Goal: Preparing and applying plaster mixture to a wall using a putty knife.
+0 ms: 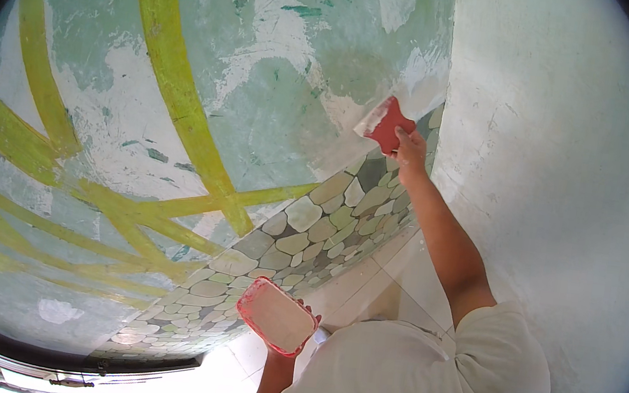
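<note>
We see the red scraper (388, 125) held flat against the green wall (269, 57), its pale, putty-smeared blade edge pointing up and away from the hand, right at the corner where that wall meets the white wall (556, 148). The right hand (411, 152) sits just below it with the fingers closed round the lower end of the scraper, the arm stretched up from the white T-shirt sleeve (499, 353).

Just under this hand begins the band of pebble-pattern tiles (311, 227) (grey joints, pale rounded stones), which runs down and to the left along the foot of the green wall. Above and to the left of the scraper lie patches of white filler (273, 19) spread over the green paint, and farther left several yellow stripes (178, 93) cross the wall.

Lower down, the left hand (289, 343) grips a red rectangular tray (277, 316) from below; only fingertips show at its near edge, curled over the rim, and how the rest of the hand is set we cannot tell. The tray holds a flat layer of white putty and hangs near the pebble tiles, well apart from the scraper.
</note>
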Available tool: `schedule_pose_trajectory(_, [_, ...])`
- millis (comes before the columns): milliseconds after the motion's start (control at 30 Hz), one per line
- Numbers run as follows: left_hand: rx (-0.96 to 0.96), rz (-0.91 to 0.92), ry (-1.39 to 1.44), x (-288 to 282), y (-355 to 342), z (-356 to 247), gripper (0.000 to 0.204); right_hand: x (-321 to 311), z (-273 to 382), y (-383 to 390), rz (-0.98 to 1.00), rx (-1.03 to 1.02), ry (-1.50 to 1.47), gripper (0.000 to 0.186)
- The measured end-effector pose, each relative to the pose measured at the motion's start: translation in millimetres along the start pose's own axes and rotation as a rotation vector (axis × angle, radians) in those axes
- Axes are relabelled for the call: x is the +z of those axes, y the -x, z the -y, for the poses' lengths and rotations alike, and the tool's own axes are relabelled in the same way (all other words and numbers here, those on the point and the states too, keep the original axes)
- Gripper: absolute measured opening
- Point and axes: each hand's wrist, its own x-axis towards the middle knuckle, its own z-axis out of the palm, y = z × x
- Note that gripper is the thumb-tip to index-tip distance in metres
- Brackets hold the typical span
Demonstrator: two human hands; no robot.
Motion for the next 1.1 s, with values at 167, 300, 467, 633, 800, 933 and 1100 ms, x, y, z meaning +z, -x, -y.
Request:
schedule_pose_trajectory(167, [-0.001, 0.039, -0.009, -1, -4, -6, 0.064, -38, -26, -22, -0.175, 0.017, 0.148, 0.013])
schedule_pose_trajectory(300, [0.005, 0.038, -0.014, 6, -7, -8, 0.061, -49, -59, -36, -0.192, 0.063, 0.327, 0.014])
schedule_pose_trajectory(467, [-0.031, -0.042, 0.131, 8, -1, -9, 0.066, -15, -65, -51, -0.157, -0.006, 0.36, 0.015])
schedule_pose_trajectory(633, [0.053, -0.02, -0.04, -6, 7, -7, 0.064, 22, -19, -7, 0.008, 0.002, 0.137, 0.018])
schedule_pose_trajectory(800, [0.014, -0.014, -0.021, -2, 6, -3, 0.066, 19, 42, 49, 0.056, 0.0, -0.138, 0.016])
schedule_pose_trajectory(933, [0.02, 0.056, 0.0, -11, 1, -5, 0.066, 35, 80, 99, 0.209, 0.097, -0.271, 0.02])
schedule_pose_trajectory(1100, [0.291, -0.052, -0.746, 5, -24, -7, 0.064, 54, 101, 178, 0.563, 0.176, -0.095, 0.023])
